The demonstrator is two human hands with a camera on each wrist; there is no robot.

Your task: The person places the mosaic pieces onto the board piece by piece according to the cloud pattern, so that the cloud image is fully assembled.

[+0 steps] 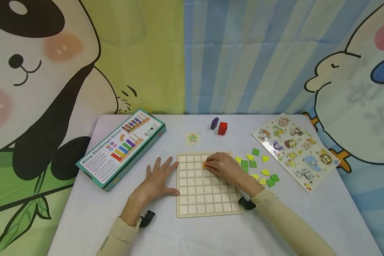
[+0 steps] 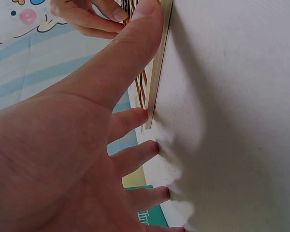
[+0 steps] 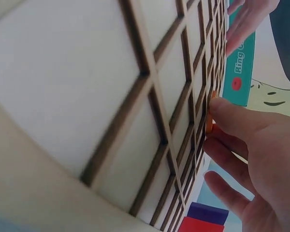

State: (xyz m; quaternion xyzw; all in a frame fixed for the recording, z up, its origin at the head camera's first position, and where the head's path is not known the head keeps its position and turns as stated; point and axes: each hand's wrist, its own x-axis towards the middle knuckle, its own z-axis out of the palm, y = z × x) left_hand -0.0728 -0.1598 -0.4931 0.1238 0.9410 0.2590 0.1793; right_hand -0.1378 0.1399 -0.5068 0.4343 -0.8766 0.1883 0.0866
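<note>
A square wooden grid board (image 1: 209, 209) with white cells lies mid-table. My right hand (image 1: 224, 168) reaches over its upper part and pinches a small orange tile (image 3: 210, 121) between thumb and fingers, right at the grid. In the head view only a sliver of that tile shows beside the fingertips. My left hand (image 1: 158, 180) is spread flat beside the board, with thumb and index fingertip at its left edge; the other fingertips rest on the tablecloth, as the left wrist view shows.
Several green tiles (image 1: 256, 152) and yellow tiles (image 1: 265, 172) lie right of the board. Behind it are a small pattern card (image 1: 192, 139), a red block (image 1: 222, 128) and a purple block (image 1: 214, 123). A Ring Challenge Game box (image 1: 121, 149) lies left, an animal puzzle board (image 1: 296, 151) right.
</note>
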